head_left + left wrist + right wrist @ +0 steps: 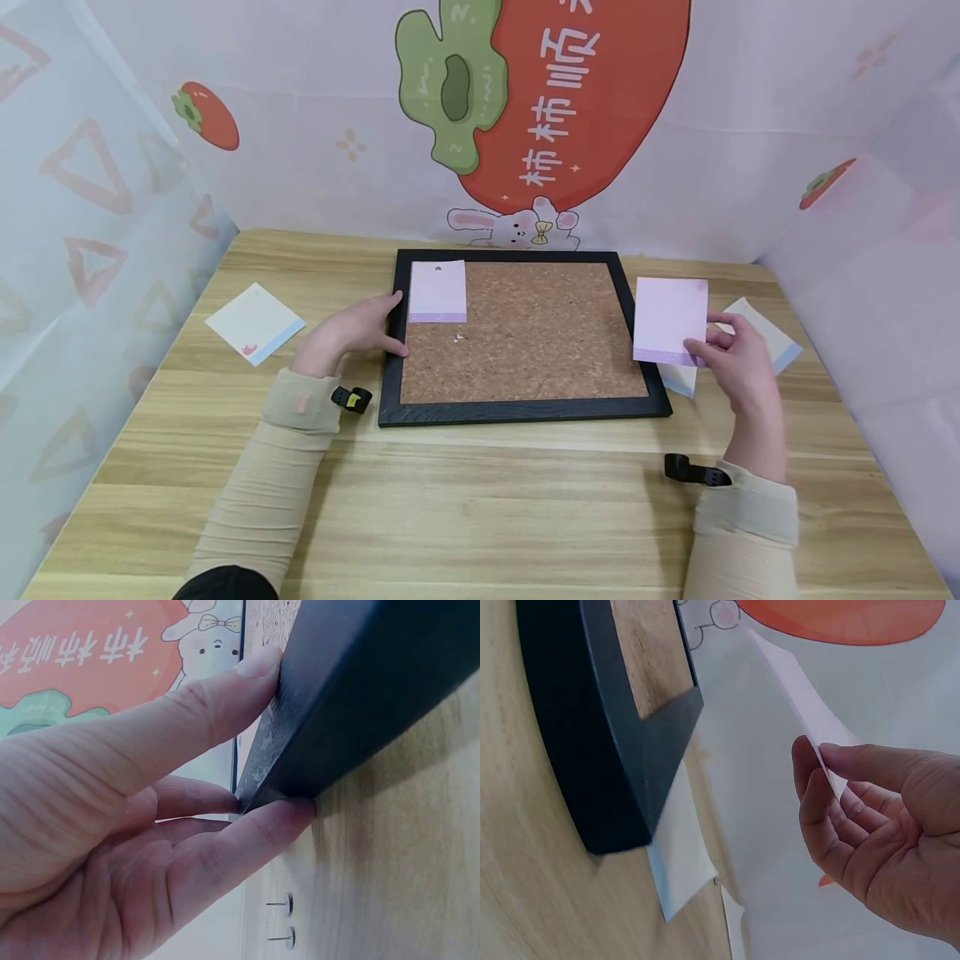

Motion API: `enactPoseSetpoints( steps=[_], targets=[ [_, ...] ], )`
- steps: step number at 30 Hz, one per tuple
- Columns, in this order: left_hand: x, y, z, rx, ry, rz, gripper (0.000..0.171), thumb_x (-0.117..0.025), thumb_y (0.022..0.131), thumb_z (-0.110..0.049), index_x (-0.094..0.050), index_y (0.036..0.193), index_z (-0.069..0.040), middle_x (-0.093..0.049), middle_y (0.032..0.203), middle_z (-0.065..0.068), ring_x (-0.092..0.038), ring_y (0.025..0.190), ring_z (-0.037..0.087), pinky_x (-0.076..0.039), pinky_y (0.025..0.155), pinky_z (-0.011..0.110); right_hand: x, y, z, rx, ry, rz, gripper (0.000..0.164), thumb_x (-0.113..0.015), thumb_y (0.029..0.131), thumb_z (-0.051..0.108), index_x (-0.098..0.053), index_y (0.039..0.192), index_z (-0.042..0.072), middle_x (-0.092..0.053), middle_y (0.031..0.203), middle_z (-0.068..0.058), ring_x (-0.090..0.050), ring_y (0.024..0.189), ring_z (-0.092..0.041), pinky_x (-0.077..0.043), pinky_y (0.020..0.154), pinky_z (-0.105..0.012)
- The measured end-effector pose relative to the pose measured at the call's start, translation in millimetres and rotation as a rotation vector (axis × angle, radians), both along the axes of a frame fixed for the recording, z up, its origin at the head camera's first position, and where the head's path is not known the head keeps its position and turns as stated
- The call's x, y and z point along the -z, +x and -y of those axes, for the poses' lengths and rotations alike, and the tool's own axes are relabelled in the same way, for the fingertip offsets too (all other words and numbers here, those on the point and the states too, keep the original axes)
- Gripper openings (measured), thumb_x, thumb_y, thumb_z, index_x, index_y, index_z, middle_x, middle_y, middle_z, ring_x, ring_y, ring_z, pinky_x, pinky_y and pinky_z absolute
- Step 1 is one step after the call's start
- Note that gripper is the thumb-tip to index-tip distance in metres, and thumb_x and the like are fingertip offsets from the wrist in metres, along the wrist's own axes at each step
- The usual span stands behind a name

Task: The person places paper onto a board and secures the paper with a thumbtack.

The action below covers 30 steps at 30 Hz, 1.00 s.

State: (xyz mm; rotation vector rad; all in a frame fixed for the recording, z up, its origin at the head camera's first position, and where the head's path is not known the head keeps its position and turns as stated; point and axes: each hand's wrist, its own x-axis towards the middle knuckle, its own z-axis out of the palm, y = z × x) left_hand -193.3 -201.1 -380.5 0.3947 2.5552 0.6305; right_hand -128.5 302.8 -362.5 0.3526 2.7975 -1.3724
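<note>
A black-framed cork board (525,350) lies on the table. My left hand (352,329) grips its left side, the thumb (259,664) on the frame and the other fingers at its edge. A pale pink note with a purple bottom band (438,292) sits on the cork's upper left corner, a small dark spot near its top. My right hand (738,358) pinches a similar pink note (670,317) between thumb and fingers, over the board's right edge. In the right wrist view this note (802,697) appears nearly edge-on, above the table.
White notes with blue bands lie on the table: one at left (255,323), one at right (765,332), and another (681,847) beside the board's right edge. Two thumbtacks (287,904) show near the left hand. Small shiny bits (460,337) lie on the cork. Printed cloth surrounds the table.
</note>
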Motion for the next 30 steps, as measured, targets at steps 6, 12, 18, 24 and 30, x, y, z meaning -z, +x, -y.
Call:
enactPoseSetpoints(
  steps=[6, 12, 18, 24, 30],
  targets=[
    [-0.2, 0.1, 0.5, 0.003, -0.009, 0.002, 0.102, -0.076, 0.089, -0.026, -0.008, 0.157, 0.005, -0.011, 0.164, 0.029, -0.015, 0.152, 0.044, -0.02, 0.123, 0.055, 3.9, -4.0, 11.5, -0.024, -0.042, -0.016, 0.061, -0.067, 0.095, 0.01, -0.036, 0.146, -0.002, -0.057, 0.083, 0.026, -0.059, 0.076, 0.013, -0.053, 0.068, -0.011],
    [0.8, -0.8, 1.4, 0.0, -0.015, 0.005, 0.102, -0.077, 0.089, -0.027, -0.008, 0.157, 0.005, -0.011, 0.164, 0.029, -0.015, 0.152, 0.044, -0.02, 0.123, 0.055, 7.4, -8.6, 23.1, -0.045, -0.05, -0.045, 0.056, -0.068, 0.094, 0.011, -0.042, 0.141, -0.004, -0.061, 0.08, 0.021, -0.058, 0.071, 0.008, -0.052, 0.065, -0.012],
    [2.3, -2.3, 0.5, -0.003, -0.037, 0.003, 0.102, -0.077, 0.089, -0.028, -0.009, 0.158, 0.004, -0.012, 0.164, 0.028, -0.016, 0.152, 0.043, -0.021, 0.123, 0.054, 10.0, -14.0, 38.5, -0.055, -0.01, -0.03, 0.054, -0.068, 0.094, 0.011, -0.044, 0.141, -0.003, -0.068, 0.096, -0.007, -0.058, 0.07, 0.007, -0.052, 0.066, -0.012],
    [-0.2, -1.6, -0.4, 0.008, -0.036, -0.001, 0.1, -0.076, 0.089, -0.026, -0.009, 0.157, 0.006, -0.013, 0.163, 0.029, -0.017, 0.152, 0.044, -0.021, 0.123, 0.054, 10.8, -20.6, 59.7, -0.069, -0.007, -0.035, 0.053, -0.067, 0.095, 0.009, -0.045, 0.141, -0.004, -0.065, 0.115, -0.032, -0.057, 0.07, 0.008, -0.049, 0.066, -0.008],
    [-1.1, -0.9, -0.2, 0.016, -0.035, -0.003, 0.101, -0.077, 0.089, -0.026, -0.009, 0.157, 0.007, -0.013, 0.163, 0.03, -0.016, 0.152, 0.044, -0.02, 0.123, 0.053, 12.7, -32.9, 78.0, -0.112, 0.011, -0.029, 0.052, -0.066, 0.095, 0.01, -0.046, 0.14, -0.004, -0.066, 0.116, -0.032, -0.058, 0.076, 0.005, -0.048, 0.066, -0.006]
  ],
)
